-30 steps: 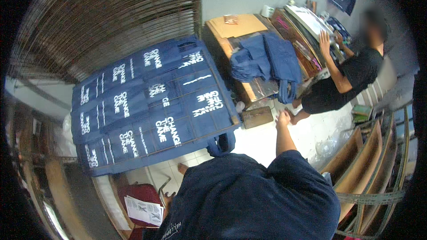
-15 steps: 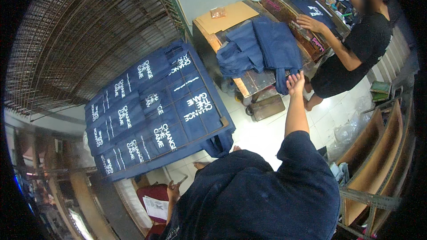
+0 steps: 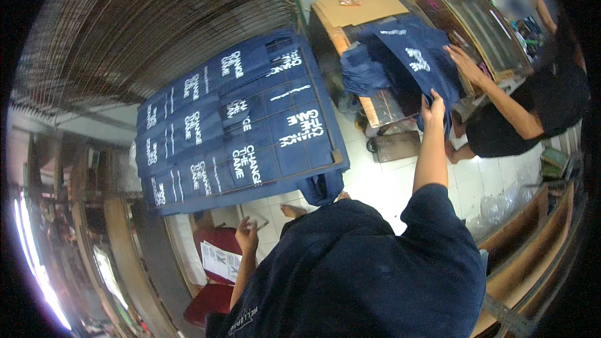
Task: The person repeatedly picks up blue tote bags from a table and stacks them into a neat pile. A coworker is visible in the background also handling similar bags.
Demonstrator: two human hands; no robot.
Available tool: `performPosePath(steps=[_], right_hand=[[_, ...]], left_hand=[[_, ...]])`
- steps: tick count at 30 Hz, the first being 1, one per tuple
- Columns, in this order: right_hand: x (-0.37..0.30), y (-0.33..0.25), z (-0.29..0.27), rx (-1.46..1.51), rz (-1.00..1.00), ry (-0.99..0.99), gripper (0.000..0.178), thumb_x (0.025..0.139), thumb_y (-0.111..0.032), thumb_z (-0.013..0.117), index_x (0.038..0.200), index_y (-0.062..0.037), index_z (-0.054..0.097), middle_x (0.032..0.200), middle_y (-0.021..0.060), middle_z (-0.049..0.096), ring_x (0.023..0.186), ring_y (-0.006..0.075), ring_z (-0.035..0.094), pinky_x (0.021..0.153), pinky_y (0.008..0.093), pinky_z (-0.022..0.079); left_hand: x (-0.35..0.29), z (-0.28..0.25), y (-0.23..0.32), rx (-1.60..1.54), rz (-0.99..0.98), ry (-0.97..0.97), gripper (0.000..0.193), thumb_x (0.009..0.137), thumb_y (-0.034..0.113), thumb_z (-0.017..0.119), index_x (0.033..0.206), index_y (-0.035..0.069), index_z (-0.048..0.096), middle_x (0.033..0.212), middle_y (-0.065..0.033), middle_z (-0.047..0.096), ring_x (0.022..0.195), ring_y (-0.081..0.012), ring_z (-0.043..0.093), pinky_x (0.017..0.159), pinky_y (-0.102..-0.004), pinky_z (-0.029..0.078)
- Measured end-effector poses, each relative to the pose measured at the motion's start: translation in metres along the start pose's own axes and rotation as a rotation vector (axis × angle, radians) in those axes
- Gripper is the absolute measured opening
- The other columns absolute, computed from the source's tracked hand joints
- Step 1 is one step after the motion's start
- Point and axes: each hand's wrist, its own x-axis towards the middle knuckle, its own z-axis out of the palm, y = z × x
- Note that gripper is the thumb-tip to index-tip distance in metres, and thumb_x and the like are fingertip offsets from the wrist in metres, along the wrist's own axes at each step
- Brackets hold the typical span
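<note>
My right hand (image 3: 432, 107) reaches out to the far right and is closed on the near edge of a navy fabric tote bag (image 3: 424, 76) with white print. The bag lies over other navy bags (image 3: 364, 74) on the wooden table. A co-worker's hand (image 3: 464, 62) is at the bag's right side. My left hand (image 3: 246, 235) hangs low with nothing in it, fingers loosely apart, near a red chair (image 3: 208, 300) bearing printed paper sheets (image 3: 220, 261).
At left, a wire rack (image 3: 338, 158) is covered with rows of printed navy bags, with more stacked metal racks (image 3: 188, 19) behind. A wooden printing frame (image 3: 482, 22) stands beside brown cardboard (image 3: 363, 7). A brown case (image 3: 395, 147) sits on the floor; wooden shelves (image 3: 519, 275) stand right.
A printed bag has come off the printing frame onto the pile, and my right hand has taken hold of it. The co-worker's hand moved with it. My left hand has lifted slightly.
</note>
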Motion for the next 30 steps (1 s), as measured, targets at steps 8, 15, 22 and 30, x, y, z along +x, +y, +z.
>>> performPosePath(steps=[8, 15, 22, 30], right_hand=[[-0.232, -0.014, 0.103, -0.499, -0.107, -0.311, 0.026, 0.076, -0.009, 0.065, 0.099, -0.0052, 0.053, 0.101, 0.0053, 0.054, 0.093, 0.018, 0.052, 0.083, 0.0376, 0.041], [-0.351, -0.008, 0.122, -0.768, 0.087, -0.72, 0.068, 0.07, -0.001, 0.058, 0.132, -0.0092, 0.031, 0.109, 0.0098, 0.05, 0.097, 0.0217, 0.051, 0.084, 0.0342, 0.042], [-0.363, 0.058, 0.169, -1.023, 0.182, -0.792, 0.066, 0.063, 0.004, 0.053, 0.126, -0.0036, 0.037, 0.105, 0.0108, 0.051, 0.094, 0.0219, 0.051, 0.083, 0.0322, 0.041], [-0.281, 0.181, 0.203, -1.166, 0.024, -0.758, 0.034, 0.066, -0.002, 0.062, 0.095, -0.0021, 0.046, 0.094, 0.0071, 0.051, 0.09, 0.0186, 0.049, 0.077, 0.0317, 0.04]], left_hand=[[0.016, 0.078, 0.192, -0.938, -0.452, -0.993, 0.088, 0.074, 0.075, 0.03, 0.135, 0.012, 0.028, 0.129, -0.0139, 0.041, 0.108, -0.0286, 0.046, 0.082, -0.0428, 0.042], [0.037, 0.033, 0.21, -1.768, -0.535, -0.994, 0.096, 0.069, 0.078, 0.036, 0.127, 0.001, 0.033, 0.126, -0.0183, 0.043, 0.109, -0.0338, 0.047, 0.075, -0.0413, 0.048], [0.091, -0.022, 0.169, -1.466, -0.491, -0.499, 0.035, 0.087, 0.042, 0.045, 0.101, 0.01, 0.046, 0.088, -0.0039, 0.051, 0.074, -0.0148, 0.051, 0.055, -0.0279, 0.044], [0.192, -0.089, 0.148, -1.219, -0.045, -0.149, 0.021, 0.078, 0.007, 0.062, 0.099, 0.005, 0.06, 0.079, 0.0018, 0.059, 0.065, -0.0049, 0.048, 0.058, -0.0194, 0.041]])
